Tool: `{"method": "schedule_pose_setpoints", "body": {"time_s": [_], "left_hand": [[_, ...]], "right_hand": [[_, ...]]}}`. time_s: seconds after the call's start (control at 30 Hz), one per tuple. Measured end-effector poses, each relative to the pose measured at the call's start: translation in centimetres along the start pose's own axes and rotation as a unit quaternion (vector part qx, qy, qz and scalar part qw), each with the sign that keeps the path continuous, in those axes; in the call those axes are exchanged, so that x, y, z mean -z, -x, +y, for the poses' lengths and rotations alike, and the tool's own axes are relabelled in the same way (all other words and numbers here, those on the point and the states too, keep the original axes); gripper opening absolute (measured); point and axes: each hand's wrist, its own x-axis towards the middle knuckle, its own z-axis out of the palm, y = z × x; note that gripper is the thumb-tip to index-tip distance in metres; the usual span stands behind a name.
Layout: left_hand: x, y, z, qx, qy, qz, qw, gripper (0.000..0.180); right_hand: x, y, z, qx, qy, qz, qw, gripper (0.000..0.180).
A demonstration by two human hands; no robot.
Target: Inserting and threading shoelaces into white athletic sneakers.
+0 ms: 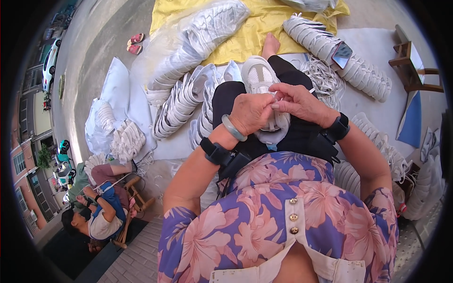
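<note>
A white sneaker [259,75] with a mesh toe lies on my lap between my thighs, toe pointing away from me. Above its lacing area my two hands meet. My left hand [252,113], with a pale bangle at the wrist, is closed, thumb and fingers pinched together. Against it, the thumb and forefinger of my right hand [304,104] also pinch. Whatever sits between the fingertips is too small to make out. A loose bundle of white shoelaces [324,78] lies beyond my right knee.
Nested rows of white shoes lie left [181,101] and right [365,75], a phone [342,54] resting on the right one. Beyond are a yellow sheet [226,49] and a plastic-wrapped row [198,42]. A wooden chair [406,66] stands right; another person [101,212] sits lower left.
</note>
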Motion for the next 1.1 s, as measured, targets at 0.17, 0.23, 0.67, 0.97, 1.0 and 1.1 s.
{"method": "schedule_pose_setpoints", "body": {"time_s": [0.17, 0.23, 0.67, 0.97, 1.0, 1.1], "left_hand": [[0.4, 0.2, -0.1, -0.008, 0.002, -0.008, 1.0, 0.007], [0.4, 0.3, 0.0, -0.025, 0.008, 0.004, 1.0, 0.006], [-0.5, 0.4, -2.4, 0.037, -0.088, 0.114, 0.989, 0.016], [-2.0, 0.4, -4.0, 0.194, 0.002, 0.133, 0.972, 0.027], [-2.1, 0.4, -4.1, 0.202, 0.01, 0.137, 0.97, 0.029], [-2.1, 0.3, -4.3, 0.206, 0.038, 0.128, 0.969, 0.028]], "right_hand": [[0.4, -0.6, 0.2, 0.054, 0.098, -0.016, 0.994, 0.027], [0.1, -0.6, -0.3, -0.067, -0.178, -0.102, 0.976, 0.02], [0.4, -2.3, 1.1, -0.119, 0.002, 0.041, 0.992, 0.012], [-1.0, -3.6, 2.5, 0.041, 0.329, 0.122, 0.936, 0.015], [-1.0, -3.7, 2.6, 0.035, 0.341, 0.118, 0.932, 0.016], [-1.1, -3.6, 2.6, 0.026, 0.364, 0.113, 0.924, 0.016]]}}
